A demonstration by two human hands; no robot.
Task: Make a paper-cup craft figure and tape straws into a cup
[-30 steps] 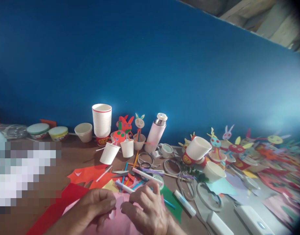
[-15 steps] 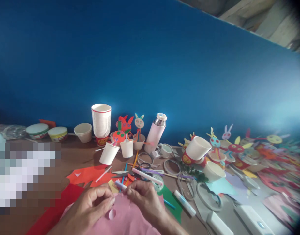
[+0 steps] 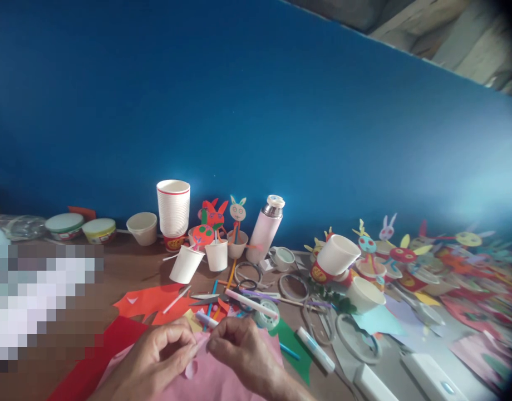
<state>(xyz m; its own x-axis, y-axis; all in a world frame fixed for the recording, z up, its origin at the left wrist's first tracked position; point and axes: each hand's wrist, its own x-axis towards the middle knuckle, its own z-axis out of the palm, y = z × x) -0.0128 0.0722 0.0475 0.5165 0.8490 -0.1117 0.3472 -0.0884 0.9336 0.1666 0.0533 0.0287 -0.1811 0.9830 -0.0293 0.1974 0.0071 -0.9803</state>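
Observation:
My left hand (image 3: pixel 162 353) is closed in a pinch, thumb against forefinger. Whatever lies between those fingertips is too small to make out. Just to its right, my right hand (image 3: pixel 241 348) pinches in the same way, its fingertips apart from the left ones by a narrow gap. Both hands hover over a sheet of pink paper (image 3: pixel 222 379). A small round pale pink paper piece (image 3: pixel 191 369) shows under the left thumb. Beyond the fingertips lie a marker pen (image 3: pixel 206 318), partly hidden by my right hand, and scissors (image 3: pixel 208 299).
Red paper (image 3: pixel 89 356), orange paper (image 3: pixel 156 301) and green paper (image 3: pixel 295 356) surround the pink sheet. Farther back stand a stack of paper cups (image 3: pixel 173 209), a pink flask (image 3: pixel 264 231) and cups with paper animal figures (image 3: pixel 216 256). A tape roll (image 3: pixel 267 314) and a glue stick (image 3: pixel 316 350) lie right.
My right hand has shifted slightly left and down, its fingertips now closer to the left ones. The left hand stays almost in place.

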